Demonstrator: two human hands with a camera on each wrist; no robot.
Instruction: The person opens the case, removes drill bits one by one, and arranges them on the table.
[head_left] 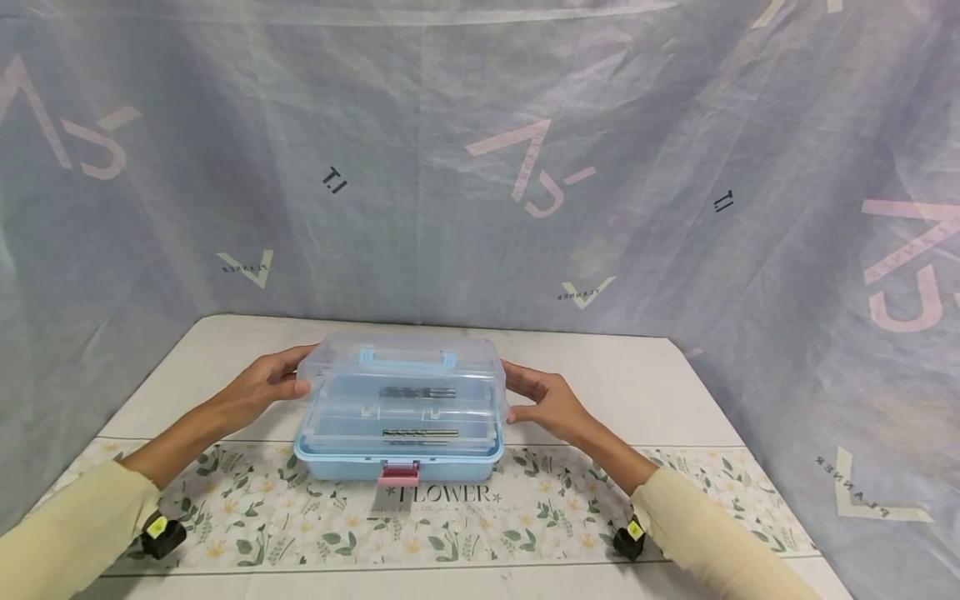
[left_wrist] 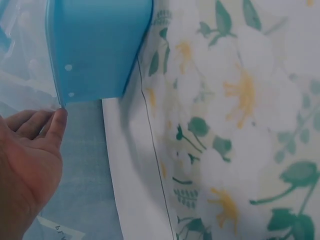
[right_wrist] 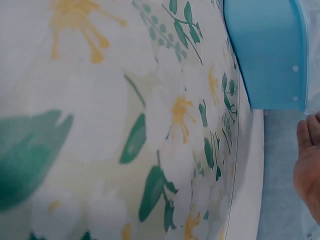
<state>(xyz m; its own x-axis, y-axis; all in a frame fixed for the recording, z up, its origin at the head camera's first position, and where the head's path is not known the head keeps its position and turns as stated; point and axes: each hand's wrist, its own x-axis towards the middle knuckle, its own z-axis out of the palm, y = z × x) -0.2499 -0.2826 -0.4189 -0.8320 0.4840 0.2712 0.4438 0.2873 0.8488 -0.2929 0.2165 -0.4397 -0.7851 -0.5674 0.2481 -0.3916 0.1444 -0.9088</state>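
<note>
A light blue toolbox (head_left: 337,469) with a clear lid (head_left: 427,348) stands on the table. Its lid has a blue carrying handle (head_left: 408,361), and the pink latch (head_left: 398,475) at the front hangs unfastened. Through the clear plastic show a dark drill bit (head_left: 417,392) and, lower down, another drill bit (head_left: 420,432). My left hand (head_left: 258,390) holds the lid's left side, thumb in front and fingers toward the back. On the opposite side my right hand (head_left: 551,407) grips the lid between thumb and fingers; its fingertips are partly hidden in the head view.
Beneath the box runs a floral runner (head_left: 300,533) printed with lettering, across a white table (head_left: 600,367). A grey printed curtain (head_left: 420,208) surrounds the table's back and sides. Black devices (head_left: 162,535) sit at both wrists.
</note>
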